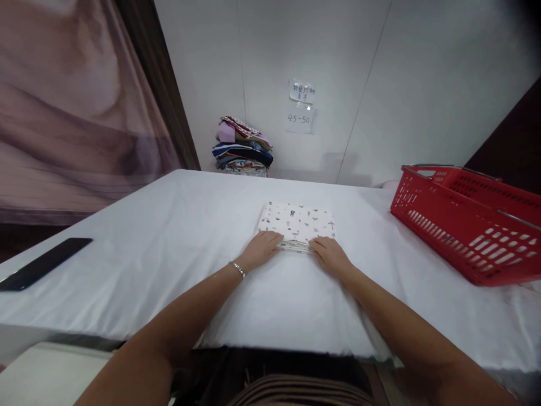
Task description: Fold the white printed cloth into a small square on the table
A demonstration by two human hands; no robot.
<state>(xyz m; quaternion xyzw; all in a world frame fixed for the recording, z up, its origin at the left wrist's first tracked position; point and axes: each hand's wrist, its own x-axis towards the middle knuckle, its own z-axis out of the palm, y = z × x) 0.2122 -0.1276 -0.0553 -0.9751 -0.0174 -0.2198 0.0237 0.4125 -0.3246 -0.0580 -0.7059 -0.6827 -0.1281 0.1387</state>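
Folded cloth (pixel 297 224), judged soft and light, is pressed flat at its near edge. Left hand (pixel 261 248) and right hand (pixel 330 253) are laid open, gripping nothing. Best taken by the 2 near corners.

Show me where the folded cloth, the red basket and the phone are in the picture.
folded cloth (pixel 297 223), head view, middle of its printed top.
red basket (pixel 460 234), head view, its near side wall.
phone (pixel 44 263), head view, middle of its dark screen.

Bare arms, silver bracelet (pixel 237 269) on left wrist
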